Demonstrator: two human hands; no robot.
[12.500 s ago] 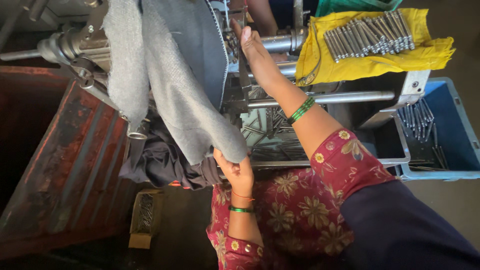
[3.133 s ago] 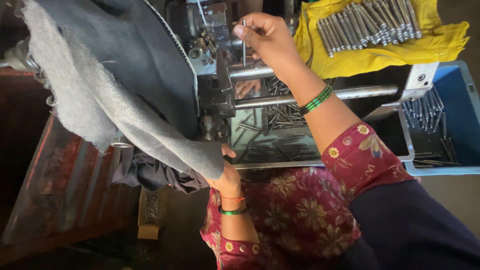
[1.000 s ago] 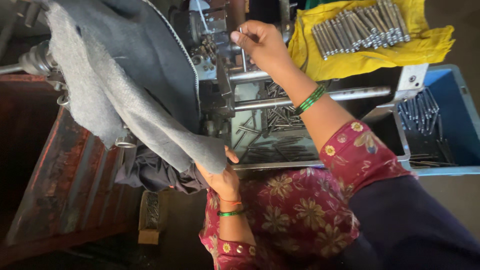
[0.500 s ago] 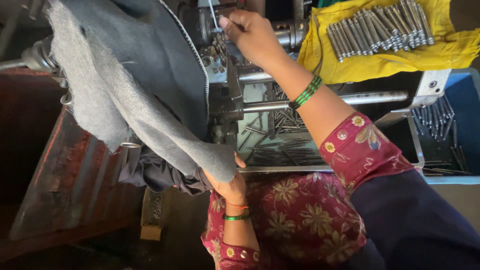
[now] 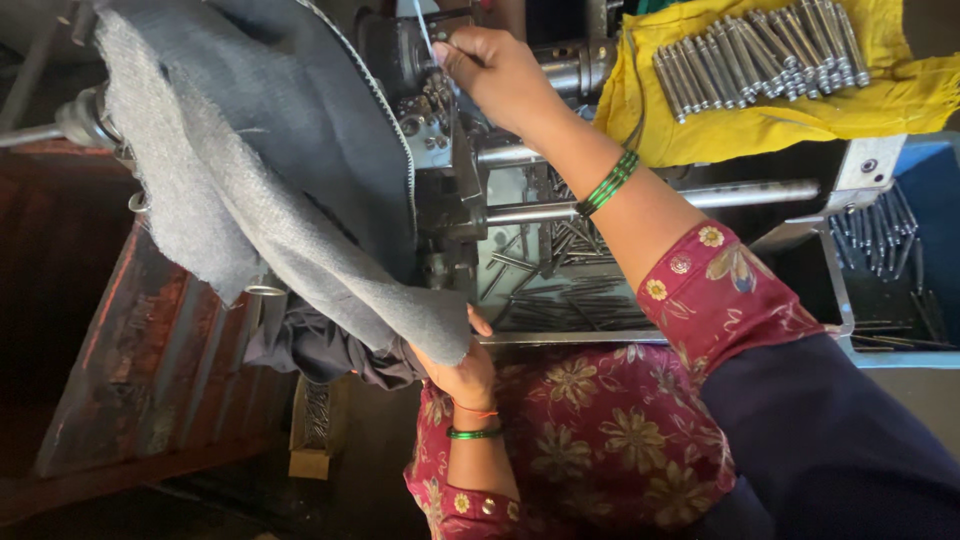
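Cloth (image 5: 270, 190) drapes over a machine (image 5: 440, 150), its corner clamped in the left hand (image 5: 455, 365) to keep it clear, while the right hand (image 5: 495, 75) pinches a thin pin (image 5: 424, 28) above.

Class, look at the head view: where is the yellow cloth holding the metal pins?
The yellow cloth lies at the upper right of the head view, on the machine, just beyond the right hand and above the blue bin.

Soft daylight seems to fall from the upper right; left side dim, edges slightly blurred.
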